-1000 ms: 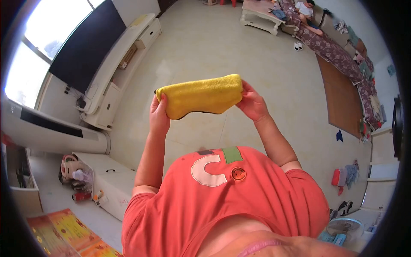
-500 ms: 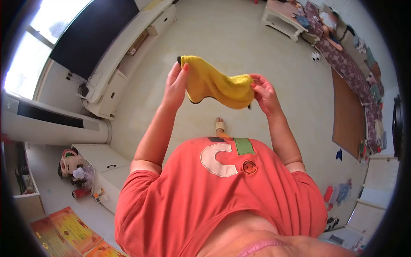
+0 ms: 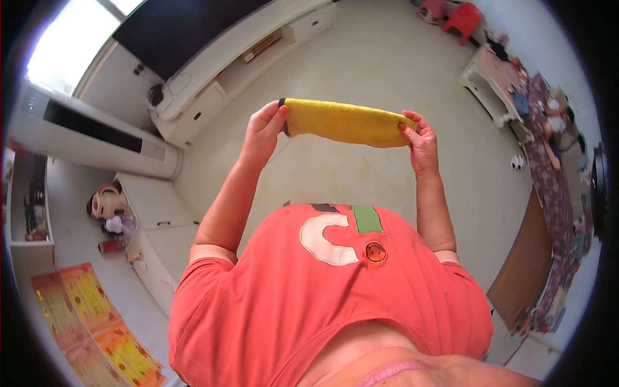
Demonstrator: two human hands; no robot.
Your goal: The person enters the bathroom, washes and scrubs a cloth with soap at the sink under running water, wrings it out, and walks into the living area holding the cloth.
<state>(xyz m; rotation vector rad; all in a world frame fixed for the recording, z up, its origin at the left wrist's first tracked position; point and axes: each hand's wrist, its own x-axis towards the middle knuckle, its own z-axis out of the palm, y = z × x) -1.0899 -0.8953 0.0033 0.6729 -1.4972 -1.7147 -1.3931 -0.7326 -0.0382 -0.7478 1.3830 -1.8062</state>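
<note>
A yellow cloth [image 3: 345, 122] with dark edging is stretched between my two hands, out in front of my red shirt. Its left end, where a dark border shows, is pinched between the thumb and fingers of my left hand [image 3: 264, 131]. My right hand [image 3: 421, 140] grips the other end, thumb in front and fingers behind. The cloth looks folded, with its top edge nearly straight and sloping slightly down to the right.
A long white TV cabinet [image 3: 238, 80] stands at the upper left, below a dark screen [image 3: 187, 29]. A low white cabinet [image 3: 161, 222] is at the left. A red chair [image 3: 463, 22], a table [image 3: 493, 80] and a sofa with a person [image 3: 556, 122] are at the right.
The cloth has gone from hanging slack and twisted to pulled taut, and my hands are now further apart. The view has turned, so the room's furniture appears shifted.
</note>
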